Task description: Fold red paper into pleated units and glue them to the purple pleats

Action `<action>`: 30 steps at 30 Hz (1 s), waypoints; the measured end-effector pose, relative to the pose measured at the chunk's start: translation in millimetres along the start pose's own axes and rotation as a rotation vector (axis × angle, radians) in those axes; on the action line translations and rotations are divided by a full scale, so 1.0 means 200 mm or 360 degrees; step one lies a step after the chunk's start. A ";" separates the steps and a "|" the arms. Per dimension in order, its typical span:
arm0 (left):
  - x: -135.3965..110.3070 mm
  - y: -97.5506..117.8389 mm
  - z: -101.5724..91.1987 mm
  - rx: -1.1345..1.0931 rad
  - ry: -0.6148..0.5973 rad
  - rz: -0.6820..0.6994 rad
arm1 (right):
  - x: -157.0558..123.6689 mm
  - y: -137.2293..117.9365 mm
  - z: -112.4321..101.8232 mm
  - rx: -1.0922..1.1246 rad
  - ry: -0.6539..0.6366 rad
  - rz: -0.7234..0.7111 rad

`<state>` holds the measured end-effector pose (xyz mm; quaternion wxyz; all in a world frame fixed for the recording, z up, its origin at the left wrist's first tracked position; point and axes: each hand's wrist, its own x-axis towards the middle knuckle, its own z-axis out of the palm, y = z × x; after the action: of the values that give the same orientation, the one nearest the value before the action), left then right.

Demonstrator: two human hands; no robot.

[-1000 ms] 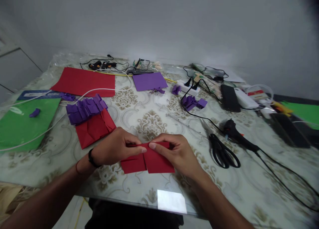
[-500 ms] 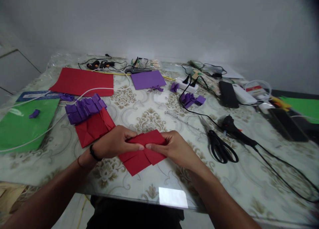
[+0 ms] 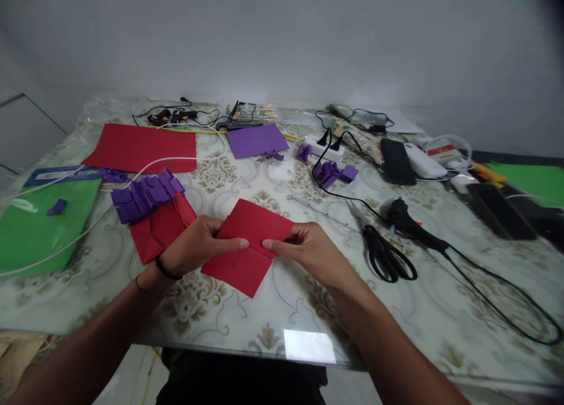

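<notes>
A folded piece of red paper (image 3: 252, 226) is held up over the table, creased across its middle. My left hand (image 3: 209, 240) pinches its left side, thumb lying on top and the fingers hidden underneath. On the right edge, my right hand (image 3: 304, 249) grips it the same way, its thumb close to the crease. Partly behind my left wrist lies another folded red paper piece (image 3: 152, 234). A strip of pleated purple paper (image 3: 145, 198) rests over the upper part of that piece.
Black scissors (image 3: 388, 255) and a glue gun (image 3: 409, 226) lie to the right, near a clear ruler (image 3: 324, 212). Green sheets (image 3: 53, 234) are at left; red paper (image 3: 145, 146) and purple paper (image 3: 258, 140) lie behind. A power strip (image 3: 326, 148) and phones (image 3: 502, 211) stand farther right.
The red paper in my hands has been opened out and turned, so a larger flat face shows above the crease. My thumbs have moved slightly apart and upward.
</notes>
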<state>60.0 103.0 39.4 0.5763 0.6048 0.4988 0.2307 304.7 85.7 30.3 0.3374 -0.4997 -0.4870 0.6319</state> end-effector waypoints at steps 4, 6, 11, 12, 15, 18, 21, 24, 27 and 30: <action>0.00 -0.01 0.01 -0.0022 -0.0044 -0.0098 | -0.01 0.00 0.01 0.0028 -0.0009 -0.0027; 0.00 -0.02 0.01 0.0011 0.0053 -0.0057 | -0.01 0.00 0.02 0.0048 0.0003 -0.0074; 0.00 -0.02 0.03 -0.0317 0.0194 -0.0023 | 0.00 -0.01 0.03 -0.0009 -0.0081 -0.0120; 0.00 -0.01 0.04 -0.0392 0.0200 -0.0024 | 0.00 -0.01 0.04 -0.0008 -0.0094 -0.0124; 0.00 -0.01 0.05 -0.0537 0.0199 -0.0041 | 0.00 -0.02 0.06 0.0023 -0.0080 -0.0148; 0.00 0.00 0.05 -0.0581 0.0204 -0.0040 | 0.00 -0.01 0.07 0.0122 -0.0042 -0.0165; -0.01 0.00 0.05 -0.0551 0.0201 -0.0035 | 0.00 0.00 0.07 0.0180 0.0009 -0.0175; -0.01 0.00 0.05 -0.0515 0.0205 -0.0049 | 0.01 0.01 0.07 0.0134 0.0060 -0.0191; 0.00 -0.01 0.06 -0.0464 0.0214 -0.0048 | 0.01 0.02 0.07 0.0104 0.0082 -0.0206; 0.00 -0.01 0.06 -0.0421 0.0229 -0.0024 | 0.01 0.02 0.07 0.0089 0.0088 -0.0201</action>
<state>68.6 97.2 34.6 0.6154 0.5019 0.5086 0.3328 291.2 82.5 27.1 0.4039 -0.4756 -0.4902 0.6086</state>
